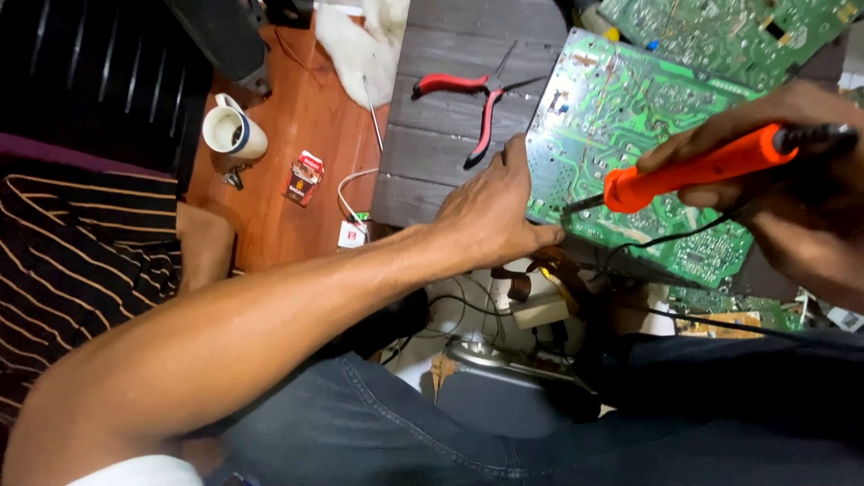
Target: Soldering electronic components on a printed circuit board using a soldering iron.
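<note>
— Circuit board (630, 117), the green one, sits right of centre in the frame, propped at a tilt with its solder side facing you. Why keep it angled like that?

— Judging by the pose, so you can see the joints and bring a tip down on them. But go from the left first: at the upper left a white cup (232, 131) stands on the reddish-brown surface (306, 108), with a small red-and-white packet (304, 176) just beside it, both well apart from your work, likely set aside so they stay out of reach of the hot tool.

— And the red-handled pliers (477, 103)?

— They lie on the grey planks (441, 162) at upper centre, jaws toward the board, near your left hand (490, 216) but not touching it. Handy, I'd say, without crowding.

— What is your left hand doing?

— It rests on the board's lower left edge, fingers spread and loosely curled, thumb pressed along the lower rim. It grasps nothing; it pins the board steady, as far as I can judge.

— And the right side?

— Your right hand (801, 180), at the right edge of the frame, is closed around the orange soldering iron (693, 166), held like a pen. Its dark tip points left and down and appears to meet the board just above your left thumb; whether it truly touches, I cannot tell. A second green board (720, 31) lies in the upper right corner.
</note>
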